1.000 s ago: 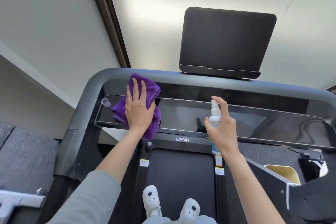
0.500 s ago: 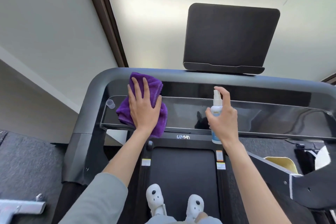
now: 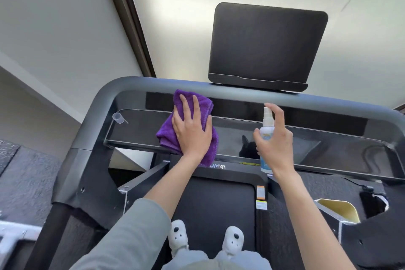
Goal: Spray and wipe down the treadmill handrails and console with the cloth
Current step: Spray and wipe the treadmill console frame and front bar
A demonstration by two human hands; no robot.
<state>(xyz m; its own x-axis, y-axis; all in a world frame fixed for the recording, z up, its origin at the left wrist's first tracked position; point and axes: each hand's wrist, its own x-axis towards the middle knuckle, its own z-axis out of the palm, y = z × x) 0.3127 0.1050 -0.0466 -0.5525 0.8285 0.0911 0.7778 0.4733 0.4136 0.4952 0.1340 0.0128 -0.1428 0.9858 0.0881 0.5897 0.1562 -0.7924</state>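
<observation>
A purple cloth lies folded on the glossy black console tray of the treadmill, left of centre. My left hand presses flat on the cloth with straight fingers. My right hand grips a small white spray bottle upright over the middle of the tray, forefinger on top of the nozzle. The grey handrail curves round the far side of the tray and down the left.
A clear bottle cap lies at the tray's left end. A dark tablet holder stands on the handrail's far side. The black belt and white shoes are below. A yellow-lined bin sits at the right.
My left hand has slid the cloth to the right along the tray, toward the middle. The right hand has kept the bottle upright in about the same place.
</observation>
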